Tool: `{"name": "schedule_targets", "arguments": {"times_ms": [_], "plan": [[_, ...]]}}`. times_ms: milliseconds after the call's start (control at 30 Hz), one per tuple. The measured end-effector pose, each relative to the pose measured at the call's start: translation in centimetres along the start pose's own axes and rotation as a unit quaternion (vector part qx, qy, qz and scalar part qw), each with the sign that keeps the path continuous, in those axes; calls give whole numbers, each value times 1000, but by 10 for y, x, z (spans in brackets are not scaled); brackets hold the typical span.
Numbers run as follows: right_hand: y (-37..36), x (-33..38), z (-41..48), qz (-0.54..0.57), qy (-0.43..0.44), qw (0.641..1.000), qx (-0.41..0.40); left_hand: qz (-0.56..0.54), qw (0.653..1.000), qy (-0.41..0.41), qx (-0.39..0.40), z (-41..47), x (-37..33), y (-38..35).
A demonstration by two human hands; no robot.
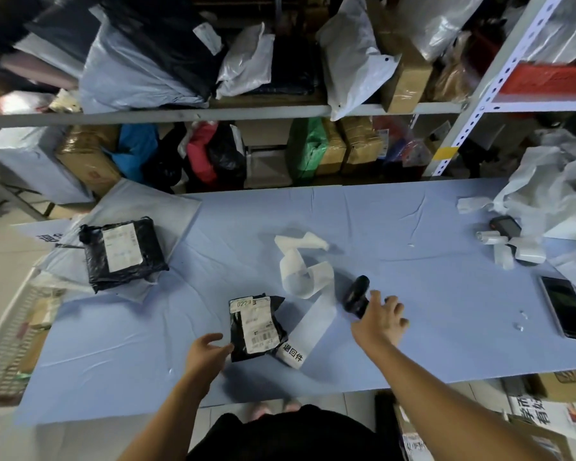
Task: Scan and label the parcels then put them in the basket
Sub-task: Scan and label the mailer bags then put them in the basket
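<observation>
Two black parcels lay on the blue surface (413, 227) under our head camera. The smaller parcel (256, 327) sat just beside our left hand (207, 354), whose relaxed, open fingers reached its lower left corner without gripping it. Our right hand (381, 319), fingers spread and holding nothing, hovered at the black scanner (356, 292), to the right of that parcel. A white label strip (308, 271) curled between them. The larger parcel (123, 252) rested far left, near the wire basket (4, 334).

Dim, soft overhead light, faint shadows on the table (413, 227); wide-angle bending at edges (shelves (213, 112) slightly blurred).
</observation>
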State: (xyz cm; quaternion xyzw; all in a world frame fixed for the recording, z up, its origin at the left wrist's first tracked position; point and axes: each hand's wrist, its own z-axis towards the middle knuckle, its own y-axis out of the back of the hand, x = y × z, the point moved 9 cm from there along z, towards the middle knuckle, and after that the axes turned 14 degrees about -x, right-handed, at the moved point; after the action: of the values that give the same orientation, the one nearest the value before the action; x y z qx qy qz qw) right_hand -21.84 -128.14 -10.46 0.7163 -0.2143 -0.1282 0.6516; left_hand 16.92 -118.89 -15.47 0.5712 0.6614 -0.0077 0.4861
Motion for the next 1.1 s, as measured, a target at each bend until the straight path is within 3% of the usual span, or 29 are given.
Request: {"name": "schedule_targets", "arguments": {"times_ms": [133,400,600,733,867,933,1100], "plan": [[-17,-13,2,-30,-26,997,65,3,1000,14,-2,15,4,14],[-9,2,8,-104,74,988,85,39,998,6,54,13,0,2],[11,32,-13,75,-14,994,81,40,996,-2,81,18,-11,-9],[24,72,-50,299,-42,935,184,37,995,1,90,19,-12,-18],[39,98,-88,336,-15,908,252,12,997,10,75,22,-14,-22],[43,102,-100,325,-1,910,257,-5,997,19,69,26,-12,-24],[57,93,-114,217,35,959,177,-47,996,38,60,29,-13,-32]]}}
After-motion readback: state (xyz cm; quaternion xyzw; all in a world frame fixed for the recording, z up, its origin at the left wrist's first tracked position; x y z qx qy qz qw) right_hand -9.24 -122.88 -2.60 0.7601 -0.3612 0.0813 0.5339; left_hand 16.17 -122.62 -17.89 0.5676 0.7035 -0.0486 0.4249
